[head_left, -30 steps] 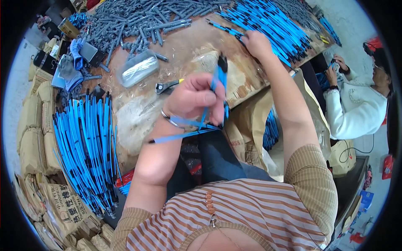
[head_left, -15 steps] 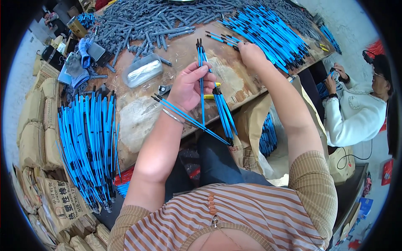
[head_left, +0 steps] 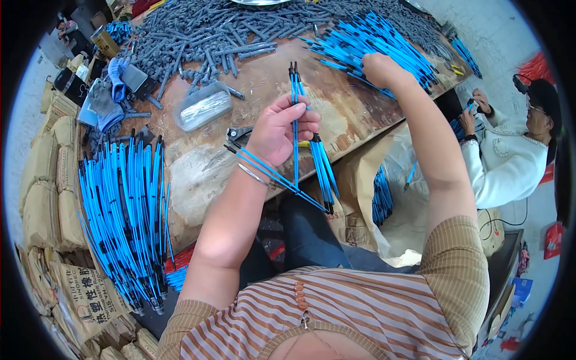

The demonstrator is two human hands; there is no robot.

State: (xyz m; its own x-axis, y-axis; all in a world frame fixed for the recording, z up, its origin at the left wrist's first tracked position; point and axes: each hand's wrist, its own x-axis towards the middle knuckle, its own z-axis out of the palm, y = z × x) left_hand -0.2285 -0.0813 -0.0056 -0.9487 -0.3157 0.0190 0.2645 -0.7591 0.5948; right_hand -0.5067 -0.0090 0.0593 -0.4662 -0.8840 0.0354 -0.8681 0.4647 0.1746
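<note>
Thin blue rods with black ends [head_left: 296,144] stand between the thumb and fingers of my left hand [head_left: 282,129], closed on them above the table's front edge. More of these rods slant across my left wrist and hang below the hand, their lower ends crossing over the edge. My right hand [head_left: 384,71] is stretched out to the large pile of blue rods [head_left: 396,45] at the back right. Its fingers are curled down against the near side of the pile; their tips, and whatever they hold, are hidden. Pliers [head_left: 239,133] with yellow handles lie behind my left hand.
Grey ribbed plugs [head_left: 198,39] are heaped along the back. A clear box of metal pins [head_left: 205,107] sits on the wooden table [head_left: 195,174]. Another blue rod bundle [head_left: 123,210] lies at left, near gloves [head_left: 108,105]. Right stand a paper sack [head_left: 357,180] and a seated person [head_left: 510,144].
My right hand has moved right and slightly back along the rod pile, and the loose rods by its fingers no longer stick out apart. My left hand has shifted slightly right, still gripping its rods.
</note>
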